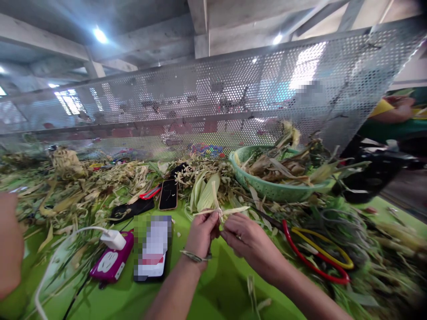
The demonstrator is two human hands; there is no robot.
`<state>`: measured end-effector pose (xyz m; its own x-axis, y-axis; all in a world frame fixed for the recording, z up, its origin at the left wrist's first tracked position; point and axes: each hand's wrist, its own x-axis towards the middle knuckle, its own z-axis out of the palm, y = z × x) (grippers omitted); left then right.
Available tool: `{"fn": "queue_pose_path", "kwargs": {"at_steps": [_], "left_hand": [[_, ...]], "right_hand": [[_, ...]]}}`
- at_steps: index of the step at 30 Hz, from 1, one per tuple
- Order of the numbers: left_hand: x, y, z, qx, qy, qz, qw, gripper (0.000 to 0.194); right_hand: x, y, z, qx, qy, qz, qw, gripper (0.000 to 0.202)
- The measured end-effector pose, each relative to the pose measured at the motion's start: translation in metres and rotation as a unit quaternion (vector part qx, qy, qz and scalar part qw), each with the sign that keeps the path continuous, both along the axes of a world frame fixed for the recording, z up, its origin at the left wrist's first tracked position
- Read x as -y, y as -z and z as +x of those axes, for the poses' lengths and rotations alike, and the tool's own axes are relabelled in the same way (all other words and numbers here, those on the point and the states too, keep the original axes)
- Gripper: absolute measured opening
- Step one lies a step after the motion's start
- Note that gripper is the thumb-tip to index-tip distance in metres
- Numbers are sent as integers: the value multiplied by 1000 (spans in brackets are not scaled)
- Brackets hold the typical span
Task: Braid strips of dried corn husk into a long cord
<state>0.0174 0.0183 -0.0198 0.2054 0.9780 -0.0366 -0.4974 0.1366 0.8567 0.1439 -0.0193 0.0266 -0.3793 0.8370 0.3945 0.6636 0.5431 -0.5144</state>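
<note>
My left hand (202, 231), with a thin bracelet at the wrist, is closed on a bundle of pale corn husk strips (215, 200) above the green table. Close beside it on the right, my right hand (240, 233) pinches the husk strips near their joined point. One strip points up and others stick out to the left and right. Wider pale green husk leaves (207, 193) fan out just behind my fingers. The fingertips partly hide where the strips meet.
Left are a lit phone (153, 249), a purple power bank (113, 260) and a dark phone (168, 194). A green basket (276, 191) holds husks; red-handled pliers (313, 266) lie right. Husks line a perforated metal screen (187, 106). Another person's arm (10, 244) is far left.
</note>
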Motion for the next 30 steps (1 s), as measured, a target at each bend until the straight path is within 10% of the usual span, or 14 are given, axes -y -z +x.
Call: {"fn": "queue_pose_path", "kwargs": {"at_steps": [8,17,30], "left_hand": [[3,-7,0,-43,34,-4,998,34],[9,-13,-2,-141,31,20,989,41],[9,-12,-3,-62,95,28,993,35]], "right_hand": [[-12,17,20,-214,90,-47,971,15],[-17,10,23,-31,67,16,997,35],[-25,9,38,-83,28,-30,996,40]]}}
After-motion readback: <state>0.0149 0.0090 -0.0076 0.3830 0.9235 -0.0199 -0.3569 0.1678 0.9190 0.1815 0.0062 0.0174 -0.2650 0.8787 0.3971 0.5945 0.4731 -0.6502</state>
